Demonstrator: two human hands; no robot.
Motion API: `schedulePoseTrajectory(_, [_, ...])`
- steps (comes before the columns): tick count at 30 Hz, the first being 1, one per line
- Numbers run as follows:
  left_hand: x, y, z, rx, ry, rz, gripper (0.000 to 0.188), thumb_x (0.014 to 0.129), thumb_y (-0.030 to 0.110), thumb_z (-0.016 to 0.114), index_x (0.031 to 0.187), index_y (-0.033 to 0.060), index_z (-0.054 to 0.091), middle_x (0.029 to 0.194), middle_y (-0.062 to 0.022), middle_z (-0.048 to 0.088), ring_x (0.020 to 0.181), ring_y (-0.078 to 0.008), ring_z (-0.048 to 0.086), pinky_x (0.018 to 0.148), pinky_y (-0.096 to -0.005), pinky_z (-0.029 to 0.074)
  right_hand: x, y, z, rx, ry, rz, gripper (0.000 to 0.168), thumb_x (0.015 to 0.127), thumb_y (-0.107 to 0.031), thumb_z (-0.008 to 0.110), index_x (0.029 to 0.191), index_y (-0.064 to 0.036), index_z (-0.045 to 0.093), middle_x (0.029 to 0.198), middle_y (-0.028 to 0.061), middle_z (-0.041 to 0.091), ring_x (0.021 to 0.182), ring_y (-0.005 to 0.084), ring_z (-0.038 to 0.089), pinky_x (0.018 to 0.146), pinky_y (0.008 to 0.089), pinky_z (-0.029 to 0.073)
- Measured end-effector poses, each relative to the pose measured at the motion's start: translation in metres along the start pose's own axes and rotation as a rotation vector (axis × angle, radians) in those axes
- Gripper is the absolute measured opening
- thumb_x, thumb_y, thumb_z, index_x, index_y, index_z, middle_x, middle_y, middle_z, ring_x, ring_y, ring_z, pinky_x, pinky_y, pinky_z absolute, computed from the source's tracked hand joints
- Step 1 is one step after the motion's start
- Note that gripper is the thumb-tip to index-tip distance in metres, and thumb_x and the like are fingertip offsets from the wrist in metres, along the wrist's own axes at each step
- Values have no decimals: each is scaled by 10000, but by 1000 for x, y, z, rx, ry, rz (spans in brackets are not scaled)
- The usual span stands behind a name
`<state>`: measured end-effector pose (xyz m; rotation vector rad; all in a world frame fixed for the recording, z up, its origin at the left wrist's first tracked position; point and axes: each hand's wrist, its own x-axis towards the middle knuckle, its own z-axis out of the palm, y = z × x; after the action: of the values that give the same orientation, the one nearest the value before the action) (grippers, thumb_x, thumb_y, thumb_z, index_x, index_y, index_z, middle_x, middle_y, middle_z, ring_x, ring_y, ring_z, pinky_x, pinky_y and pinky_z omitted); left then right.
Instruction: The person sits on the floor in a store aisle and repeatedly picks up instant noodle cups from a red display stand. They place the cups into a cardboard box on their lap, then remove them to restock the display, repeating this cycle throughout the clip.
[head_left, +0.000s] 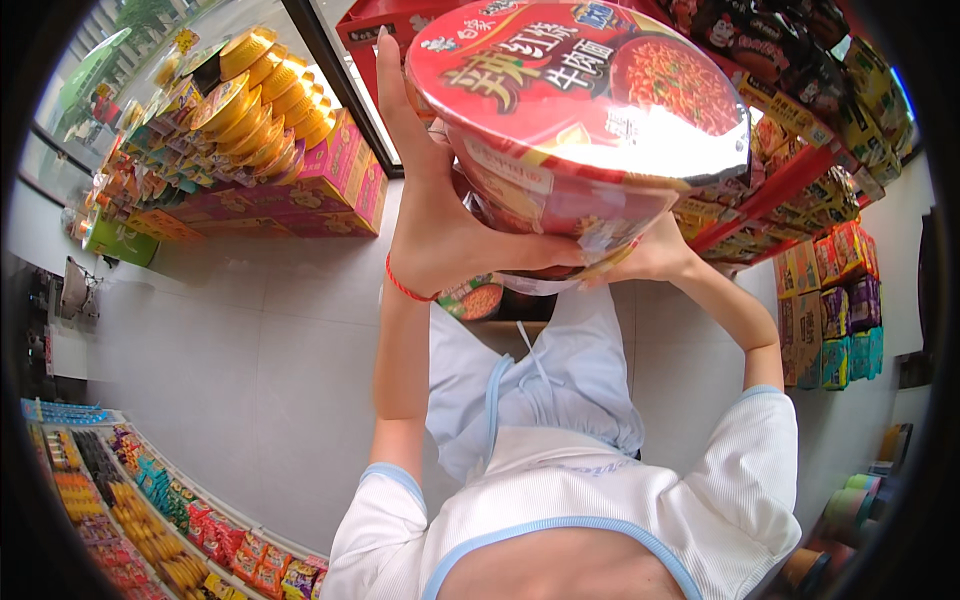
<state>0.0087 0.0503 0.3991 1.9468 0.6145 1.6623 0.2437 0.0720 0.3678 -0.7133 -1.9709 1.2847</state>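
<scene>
Close to the camera, I hold up a large red instant noodle bowl (517, 97) with a printed lid and clear film around it. My left hand (442, 210) grips its left side and underside, thumb across the front and index finger up along the rim. My right hand (649, 251) supports the bowl low on the right; its fingers are mostly hidden behind the bowl. Glare whitens part of the lid. Below the bowl, partly covered by my left hand, a green-lidded noodle bowl (474, 298) shows beside a dark opening near my legs.
A red display rack (772, 202) with packaged noodles rises at right. Golden bowls (259, 105) stand on pink cartons (330, 187) at upper left, beside a glass wall. Cartons and bagged noodles (829, 307) are stacked at right. A snack shelf (180, 517) runs along the lower left.
</scene>
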Motion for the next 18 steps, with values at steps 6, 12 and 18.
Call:
schedulePoseTrajectory(6, [-72, -24, -22, 97, 55, 64, 942, 498, 50, 871, 1272, -41, 342, 1189, -158, 512, 1001, -242, 570, 851, -373, 502, -7, 37, 19, 63, 120, -194, 1321, 467, -78, 918, 1470, -80, 58, 1409, 111, 343, 1298, 217, 368, 1078, 368, 323])
schedulePoseTrajectory(12, [-195, -30, -70, 124, 403, -499, 646, 577, -116, 770, 1167, -87, 505, 1080, -145, 614, 942, -245, 634, 756, -357, 583, -48, 154, 14, 61, 551, -104, 1319, 467, -119, 929, 1465, -53, 70, 1389, 137, 377, 1268, 244, 420, 1054, 400, 378])
schedulePoseTrajectory(18, [-319, -85, -46, 200, 588, -675, 982, 508, 34, 890, 1324, 3, 346, 1244, -128, 510, 1108, -243, 546, 905, -357, 504, -68, 261, 62, -7, 758, 52, 1110, 506, -179, 924, 1374, -29, 249, 1296, 127, 454, 1172, 231, 489, 997, 376, 416])
